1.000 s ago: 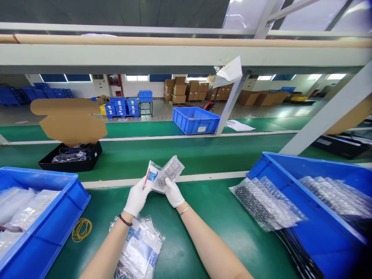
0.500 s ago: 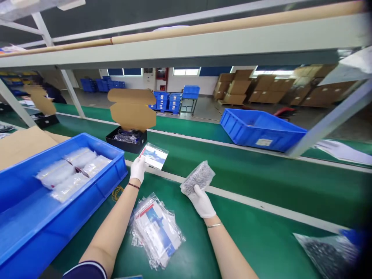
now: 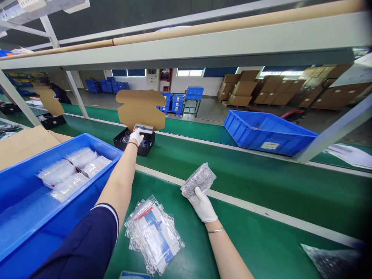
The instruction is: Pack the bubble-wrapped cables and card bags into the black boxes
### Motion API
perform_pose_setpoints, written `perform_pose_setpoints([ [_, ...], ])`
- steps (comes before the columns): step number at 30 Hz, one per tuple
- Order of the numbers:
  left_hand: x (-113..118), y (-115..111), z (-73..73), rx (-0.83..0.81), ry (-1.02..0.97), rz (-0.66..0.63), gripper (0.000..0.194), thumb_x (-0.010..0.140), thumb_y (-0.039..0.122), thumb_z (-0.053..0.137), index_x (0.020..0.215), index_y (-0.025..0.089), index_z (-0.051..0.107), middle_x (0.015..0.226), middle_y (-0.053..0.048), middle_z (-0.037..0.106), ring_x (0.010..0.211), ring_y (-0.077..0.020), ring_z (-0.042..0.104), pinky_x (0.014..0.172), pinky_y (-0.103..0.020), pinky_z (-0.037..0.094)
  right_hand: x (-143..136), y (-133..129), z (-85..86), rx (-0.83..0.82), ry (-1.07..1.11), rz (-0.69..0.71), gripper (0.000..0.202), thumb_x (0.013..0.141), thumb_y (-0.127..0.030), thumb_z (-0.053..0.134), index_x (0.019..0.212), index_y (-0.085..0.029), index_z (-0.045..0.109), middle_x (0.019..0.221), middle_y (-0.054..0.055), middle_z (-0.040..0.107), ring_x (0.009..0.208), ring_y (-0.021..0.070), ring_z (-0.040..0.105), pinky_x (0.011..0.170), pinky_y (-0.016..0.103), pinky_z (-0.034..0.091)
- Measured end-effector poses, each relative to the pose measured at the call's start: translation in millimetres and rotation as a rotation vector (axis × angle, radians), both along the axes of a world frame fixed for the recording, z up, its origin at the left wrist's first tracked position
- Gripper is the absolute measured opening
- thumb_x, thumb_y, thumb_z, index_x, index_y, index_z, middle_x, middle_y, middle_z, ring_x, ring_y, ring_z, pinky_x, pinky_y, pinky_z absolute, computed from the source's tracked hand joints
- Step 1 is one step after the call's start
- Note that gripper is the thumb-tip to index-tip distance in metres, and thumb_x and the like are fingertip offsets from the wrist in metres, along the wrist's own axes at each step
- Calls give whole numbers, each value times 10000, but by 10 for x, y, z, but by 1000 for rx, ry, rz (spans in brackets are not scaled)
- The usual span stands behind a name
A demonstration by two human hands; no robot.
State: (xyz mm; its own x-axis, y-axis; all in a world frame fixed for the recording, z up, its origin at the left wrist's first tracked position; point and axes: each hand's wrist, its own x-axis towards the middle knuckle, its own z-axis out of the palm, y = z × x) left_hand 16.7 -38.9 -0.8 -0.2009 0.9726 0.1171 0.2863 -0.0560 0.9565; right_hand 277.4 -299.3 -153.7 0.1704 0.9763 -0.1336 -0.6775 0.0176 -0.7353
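Note:
My left hand [image 3: 136, 136], in a white glove, is stretched far out over an open black box [image 3: 134, 142] on the green belt and holds a bagged leaflet [image 3: 143, 128] at the box's mouth. The box's brown cardboard lid [image 3: 141, 108] stands up behind it. Closer to me, my gloved right hand [image 3: 202, 204] grips a small bubble-wrap pouch [image 3: 199, 180] just above the belt's white edge line. A pile of more bagged leaflets [image 3: 154, 233] lies on the green table between my arms.
A blue bin [image 3: 17, 228] with clear bagged parts [image 3: 68, 172] stands at my left. Another blue bin [image 3: 266, 133] sits beyond the belt. A second open black box [image 3: 52, 120] and a person are far left. Bubble-wrap bags [image 3: 334, 259] lie at the right.
My hands parted: the left carried the leaflet out to the black box, while the right kept the bubble-wrap pouch. My view swung left.

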Motion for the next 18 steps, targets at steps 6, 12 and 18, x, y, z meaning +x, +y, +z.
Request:
perform_pose_setpoints([
  [6, 179, -125, -431, -53, 724, -112, 333, 847, 443, 611, 907, 121, 669, 1043, -135, 651, 1135, -294, 535, 1032, -500, 313, -21, 18, 22, 4, 28, -9, 409, 680, -373, 805, 1035, -210, 683, 1157, 57, 671, 1154, 283, 584, 1027, 485, 454],
  [12, 552, -441, -664, 33, 1077, -196, 454, 888, 505, 490, 834, 101, 690, 890, -174, 678, 965, -312, 603, 903, -450, 337, -24, 41, 27, -10, 27, -6, 425, 674, -390, 805, 1039, -208, 684, 1157, 61, 671, 1157, 290, 582, 1029, 497, 448],
  [18, 891, -711, -493, 251, 1118, -259, 675, 877, 695, 296, 975, 143, 673, 1037, -167, 644, 1078, -324, 532, 932, -441, 331, -9, 5, 48, -58, 68, -11, 466, 621, -400, 843, 1023, -213, 698, 1145, 51, 678, 1142, 292, 590, 1052, 504, 423],
])
